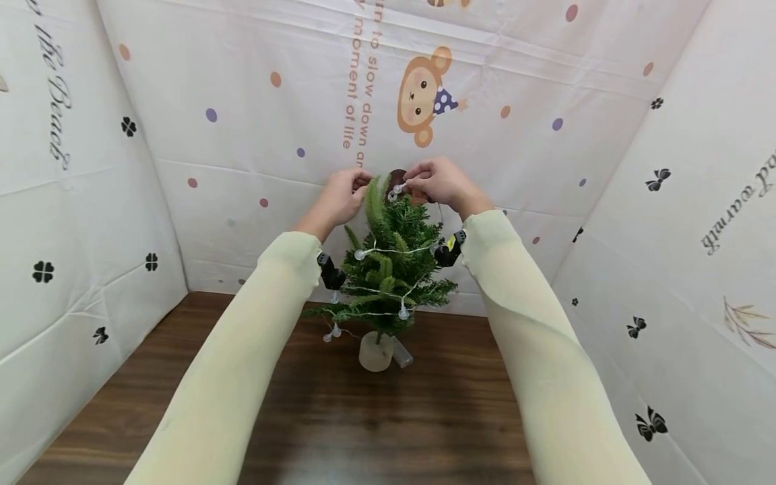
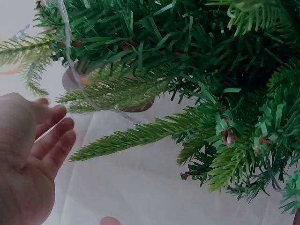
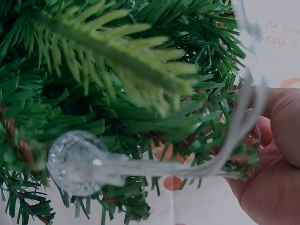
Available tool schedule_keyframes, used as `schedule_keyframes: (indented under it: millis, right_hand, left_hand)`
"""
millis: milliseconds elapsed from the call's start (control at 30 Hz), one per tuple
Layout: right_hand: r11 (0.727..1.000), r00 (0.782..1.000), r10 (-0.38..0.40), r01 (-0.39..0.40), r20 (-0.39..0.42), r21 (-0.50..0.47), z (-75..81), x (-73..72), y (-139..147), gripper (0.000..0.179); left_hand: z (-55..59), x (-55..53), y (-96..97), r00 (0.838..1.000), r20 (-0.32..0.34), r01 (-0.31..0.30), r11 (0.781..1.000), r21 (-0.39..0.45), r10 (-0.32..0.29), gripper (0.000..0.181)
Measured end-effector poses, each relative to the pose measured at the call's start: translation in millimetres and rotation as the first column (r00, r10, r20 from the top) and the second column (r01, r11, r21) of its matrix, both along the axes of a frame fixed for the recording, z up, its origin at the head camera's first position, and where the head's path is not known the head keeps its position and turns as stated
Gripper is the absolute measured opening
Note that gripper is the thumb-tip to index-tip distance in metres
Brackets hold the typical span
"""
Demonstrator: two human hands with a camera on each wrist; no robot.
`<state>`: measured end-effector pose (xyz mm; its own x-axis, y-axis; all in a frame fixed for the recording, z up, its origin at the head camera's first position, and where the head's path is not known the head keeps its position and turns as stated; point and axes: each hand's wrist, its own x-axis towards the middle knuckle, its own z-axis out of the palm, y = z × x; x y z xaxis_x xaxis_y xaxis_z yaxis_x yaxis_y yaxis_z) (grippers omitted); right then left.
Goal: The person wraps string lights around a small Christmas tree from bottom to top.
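Note:
A small artificial Christmas tree (image 1: 388, 269) has a string of clear bulb lights (image 1: 403, 311) wound round it. My right hand (image 1: 441, 182) is at the right of the treetop, thumb and fingers pinching the light string's wire near a clear globe bulb (image 3: 77, 161). Behind that bulb, the doubled clear wire (image 3: 239, 122) runs up past the fingers. On the left of the treetop is my left hand (image 1: 342, 197), its fingers loosely bent beside the tip of a light green branch (image 2: 126, 140). Nothing shows between those fingers in the left wrist view.
The tree's pale round base (image 1: 376, 353) stands on a brown wood-grain table (image 1: 364, 417). Behind the base lies a clear battery box (image 1: 401, 353). Printed cloth walls (image 1: 242, 135) enclose the back and both sides, the back one close behind the tree.

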<state>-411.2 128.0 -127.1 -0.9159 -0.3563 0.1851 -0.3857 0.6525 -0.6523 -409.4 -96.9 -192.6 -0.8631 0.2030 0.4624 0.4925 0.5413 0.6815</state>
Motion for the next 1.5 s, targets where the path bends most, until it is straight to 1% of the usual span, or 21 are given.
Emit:
schedule_keyframes:
  millis: [200, 300, 367, 433, 533, 567, 633, 700, 767, 833, 867, 933, 1067, 1167, 1233, 1300, 1333, 1367, 1400, 1467, 1500]
  right_hand:
    - [0.996, 1.0, 0.023, -0.022, 0.014, -0.083, 0.3, -0.4, 2, 0.029]
    - [0.994, 0.999, 0.041, -0.038, 0.02, -0.105, -0.4, -1.0, 0, 0.028]
    - [0.991, 0.998, 0.056, -0.052, 0.034, -0.123, -0.8, -1.3, -1, 0.027]
    - [0.989, 0.996, 0.072, -0.065, 0.045, -0.133, -1.2, -0.9, -3, 0.025]
    - [0.987, 0.994, 0.09, -0.08, 0.064, -0.137, -1.3, 0.4, -6, 0.023]
    - [0.988, 0.993, 0.093, -0.084, 0.067, -0.132, -1.2, 0.5, -7, 0.022]
    - [0.989, 0.992, 0.1, -0.091, 0.076, -0.12, -0.6, 0.9, -9, 0.021]
    - [0.989, 0.99, 0.117, -0.109, 0.081, -0.105, -0.2, 0.3, -10, 0.019]
    - [0.985, 0.985, 0.144, -0.135, 0.091, -0.104, 0.1, 0.1, -11, 0.016]
    - [0.981, 0.98, 0.175, -0.165, 0.097, -0.103, -0.1, -0.3, -11, 0.012]
    - [0.978, 0.977, 0.19, -0.18, 0.098, -0.106, -0.5, -1.0, -12, 0.01]
    - [0.974, 0.973, 0.21, -0.199, 0.1, -0.107, -0.8, -0.6, -12, 0.01]
    - [0.971, 0.969, 0.228, -0.218, 0.1, -0.101, -1.9, -0.6, -11, 0.01]
    - [0.97, 0.967, 0.23, -0.218, 0.108, -0.109, -2.5, -0.1, -11, 0.01]
    - [0.969, 0.966, 0.233, -0.22, 0.111, -0.115, -2.9, 0.2, -11, 0.011]
    - [0.965, 0.964, 0.242, -0.226, 0.111, -0.134, -3.0, 1.0, -11, 0.011]
    - [0.962, 0.963, 0.248, -0.231, 0.109, -0.145, -3.0, 1.6, -11, 0.012]
    - [0.959, 0.962, 0.254, -0.236, 0.105, -0.155, -3.0, 2.0, -11, 0.012]
    - [0.956, 0.961, 0.259, -0.24, 0.101, -0.166, -3.0, 2.2, -11, 0.012]
    - [0.952, 0.959, 0.267, -0.246, 0.099, -0.184, -3.1, 2.9, -12, 0.012]
    - [0.95, 0.958, 0.269, -0.248, 0.098, -0.188, -3.3, 2.9, -12, 0.012]
  left_hand:
    - [-1.0, -7.5, 1.1, 0.999, 0.045, -0.028, 0.994, 0.11, 0.024, 0.031]
    - [-1.7, -10.1, 1.2, 0.995, 0.09, -0.042, 0.994, 0.105, 0.033, 0.035]
    - [-2.3, -10.7, 1.1, 0.993, 0.114, -0.045, 0.997, 0.055, 0.038, 0.037]
    - [-2.9, -11.0, 1.4, 0.991, 0.131, -0.025, 1.0, 0.012, 0.023, 0.035]
    - [-4.6, -11.8, 3.0, 0.989, 0.144, 0.022, 1.0, -0.018, -0.02, 0.017]
    - [-5.3, -12.5, 3.6, 0.989, 0.146, 0.038, 0.999, -0.009, -0.036, 0.018]
    - [-6.5, -13.7, 4.8, 0.986, 0.152, 0.071, 0.997, 0.022, -0.074, 0.029]
    - [-6.9, -15.1, 5.6, 0.983, 0.147, 0.104, 0.993, 0.051, -0.111, 0.036]
    - [-6.1, -15.5, 6.3, 0.978, 0.142, 0.143, 0.988, 0.058, -0.15, 0.042]
    - [-5.1, -15.7, 7.4, 0.971, 0.141, 0.184, 0.98, 0.069, -0.192, 0.049]
    - [-4.9, -15.9, 8.1, 0.969, 0.141, 0.195, 0.978, 0.074, -0.203, 0.051]
    - [-4.4, -15.6, 9.0, 0.959, 0.147, 0.228, 0.967, 0.114, -0.243, 0.049]
    - [-4.8, -17.0, 11.6, 0.927, 0.161, 0.295, 0.924, 0.245, -0.338, 0.037]
    - [-3.9, -17.8, 13.3, 0.897, 0.177, 0.342, 0.89, 0.301, -0.405, 0.026]
    - [-3.1, -17.2, 13.7, 0.891, 0.191, 0.346, 0.889, 0.301, -0.412, 0.021]
    - [-2.4, -16.0, 13.8, 0.902, 0.195, 0.331, 0.908, 0.259, -0.384, 0.018]
    - [-2.2, -15.7, 14.1, 0.907, 0.195, 0.324, 0.913, 0.249, -0.374, 0.018]
    - [-1.7, -15.1, 14.4, 0.914, 0.19, 0.311, 0.92, 0.237, -0.358, 0.018]
    - [-1.5, -14.6, 14.5, 0.928, 0.181, 0.286, 0.935, 0.21, -0.324, 0.021]
    - [-1.0, -14.2, 15.0, 0.945, 0.161, 0.25, 0.947, 0.202, -0.284, 0.023]
    - [-1.0, -14.8, 15.4, 0.95, 0.154, 0.236, 0.949, 0.211, -0.27, 0.023]
